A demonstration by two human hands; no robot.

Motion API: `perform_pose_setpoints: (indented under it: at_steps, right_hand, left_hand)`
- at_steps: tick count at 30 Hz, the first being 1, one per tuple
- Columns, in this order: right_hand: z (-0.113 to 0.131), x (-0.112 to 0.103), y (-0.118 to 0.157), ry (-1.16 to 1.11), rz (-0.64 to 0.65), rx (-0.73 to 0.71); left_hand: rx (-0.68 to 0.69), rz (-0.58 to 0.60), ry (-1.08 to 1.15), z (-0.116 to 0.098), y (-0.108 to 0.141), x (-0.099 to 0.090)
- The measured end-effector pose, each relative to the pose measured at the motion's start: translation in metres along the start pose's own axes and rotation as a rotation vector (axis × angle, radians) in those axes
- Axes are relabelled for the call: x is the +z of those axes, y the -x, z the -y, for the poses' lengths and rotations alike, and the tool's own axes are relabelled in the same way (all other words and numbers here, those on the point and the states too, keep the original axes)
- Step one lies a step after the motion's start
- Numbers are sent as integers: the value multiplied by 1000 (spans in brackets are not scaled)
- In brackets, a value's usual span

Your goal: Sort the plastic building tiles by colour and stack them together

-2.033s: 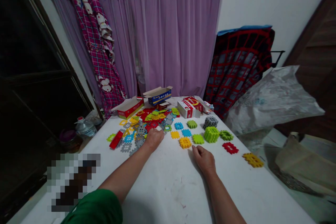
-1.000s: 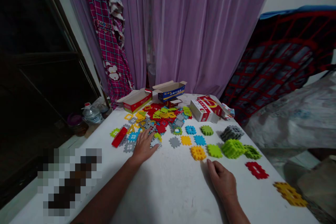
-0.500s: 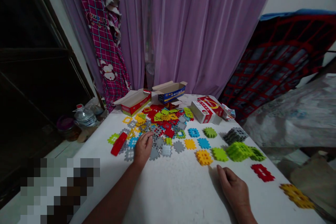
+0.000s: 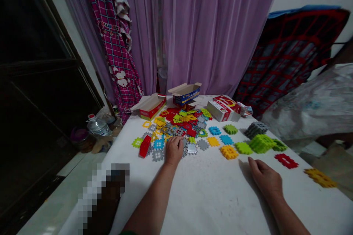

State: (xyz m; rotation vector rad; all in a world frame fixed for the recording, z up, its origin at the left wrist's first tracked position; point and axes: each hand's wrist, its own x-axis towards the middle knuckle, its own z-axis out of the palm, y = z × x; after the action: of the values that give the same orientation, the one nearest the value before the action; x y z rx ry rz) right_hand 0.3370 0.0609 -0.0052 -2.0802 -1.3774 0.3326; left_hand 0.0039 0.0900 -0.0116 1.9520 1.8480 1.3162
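Observation:
My left hand rests at the near edge of a heap of colourful toothed plastic pieces, its fingers curled over grey ones; what they hold, if anything, is hidden. My right hand hovers or rests above the white tabletop on the right, fingers bent and thumb pointing forward, with no piece visible in it. Just beyond it lie a yellow stack, a flat green piece and a green assembled block. A red piece lies to its right. Left of my left hand is a solid red piece.
An open red box, an open blue box and a closed red and white box stand along the back. Grey stacked pieces and yellow ones lie at the right. A water bottle stands left of the table.
The view has shifted, so the table's contents appear further left-to-right displaced. My left hand has drawn its fingers in over the grey pieces; my right hand keeps a similar bent pose.

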Motion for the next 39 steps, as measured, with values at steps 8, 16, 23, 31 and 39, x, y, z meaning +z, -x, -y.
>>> perform_pose_setpoints:
  at_steps: [8, 16, 23, 31, 39]
  right_hand:
    - [-9, 3, 3, 34, 10, 13]
    - [-8, 1, 0, -13, 16, -14]
    - [-8, 1, 1, -94, -16, -24]
    - [-12, 2, 1, -179, 6, 2]
    - [-11, 3, 3, -372, -195, 75]
  left_hand:
    - [61, 53, 66, -1, 2, 3]
    - [46, -46, -21, 5, 0, 5]
    - [35, 58, -24, 6, 0, 7]
    - [29, 84, -14, 7, 2, 3]
    - [29, 90, -48, 6, 1, 1]
